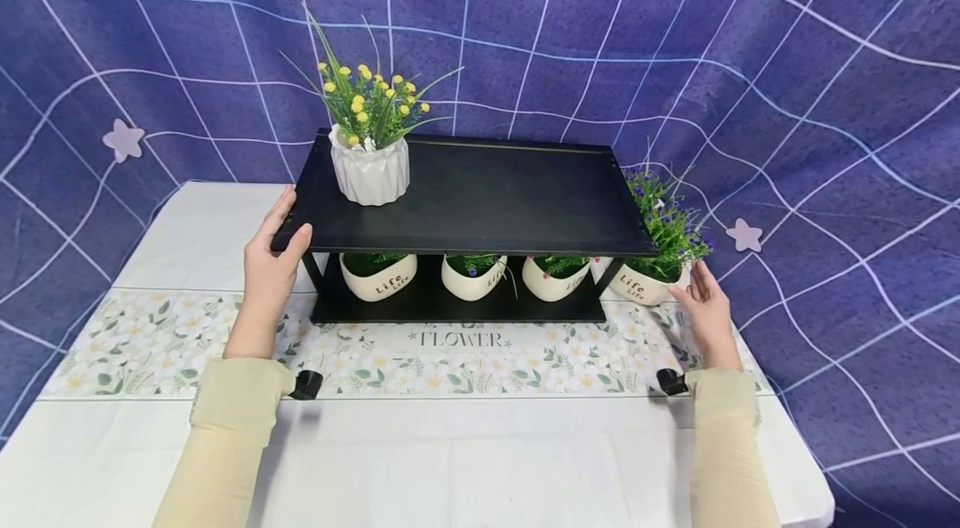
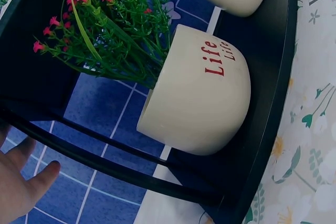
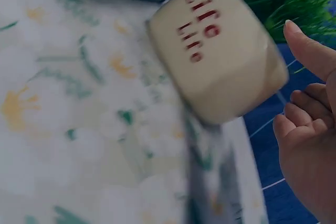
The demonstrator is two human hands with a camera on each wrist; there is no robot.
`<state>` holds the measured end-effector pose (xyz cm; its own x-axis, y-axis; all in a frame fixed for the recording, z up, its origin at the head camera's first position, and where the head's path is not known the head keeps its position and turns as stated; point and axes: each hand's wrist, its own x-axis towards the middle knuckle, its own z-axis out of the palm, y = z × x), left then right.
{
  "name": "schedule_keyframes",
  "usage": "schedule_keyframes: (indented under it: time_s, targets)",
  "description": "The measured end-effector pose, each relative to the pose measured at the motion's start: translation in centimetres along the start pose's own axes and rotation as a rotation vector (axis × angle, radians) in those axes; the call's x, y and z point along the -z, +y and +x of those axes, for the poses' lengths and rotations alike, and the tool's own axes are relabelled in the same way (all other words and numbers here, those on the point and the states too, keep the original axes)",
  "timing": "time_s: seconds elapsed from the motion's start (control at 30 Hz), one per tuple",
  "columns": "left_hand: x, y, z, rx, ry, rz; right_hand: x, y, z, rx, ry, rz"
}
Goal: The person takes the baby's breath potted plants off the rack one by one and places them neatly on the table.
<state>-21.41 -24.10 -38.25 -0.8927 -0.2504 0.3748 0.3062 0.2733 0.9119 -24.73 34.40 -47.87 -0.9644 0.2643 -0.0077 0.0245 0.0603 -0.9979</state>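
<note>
A black two-tier shelf (image 1: pixel 510 195) stands on the table. My left hand (image 1: pixel 273 261) is at the left end of its upper board, fingers along the side and thumb near the front corner; in the left wrist view that hand (image 2: pixel 21 182) shows beside the side bar (image 2: pixel 105 161). Right of the shelf sits a cream "Life" pot (image 3: pixel 220 51) with blue-purple flowers (image 1: pixel 667 220). My right hand (image 1: pixel 708 311) is at this pot's right side, thumb extended toward the rim and other fingers loosely bent; the right wrist view shows a gap between these fingers and the pot.
A white ribbed pot (image 1: pixel 371 170) with yellow flowers stands at the upper board's left. Cream pots (image 1: pixel 378 278) line the lower board (image 1: pixel 457 311). A floral "FLOWER" runner (image 1: pixel 465 361) crosses the white table (image 1: pixel 465 461). Behind hangs a blue gridded cloth (image 1: pixel 525 28).
</note>
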Motion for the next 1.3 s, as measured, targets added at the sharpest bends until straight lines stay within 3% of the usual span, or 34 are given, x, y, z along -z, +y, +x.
schedule_keyframes:
  time_s: [0.37,0.5,0.83,1.3]
  targets:
    - [0.0,0.0,0.0,0.001,-0.004,-0.028,0.0,-4.9,-0.6,0.069,0.112,0.047]
    - [0.0,0.1,0.0,0.002,-0.004,-0.024,-0.1,-6.7,-0.9,0.106,0.115,0.065]
    - [0.0,0.1,-0.1,0.004,0.001,-0.037,-1.7,-10.8,-1.3,0.190,0.073,0.070]
    - [-0.2,0.6,-0.2,-0.017,0.012,-0.003,-5.7,-14.2,-1.5,0.289,-0.085,0.054]
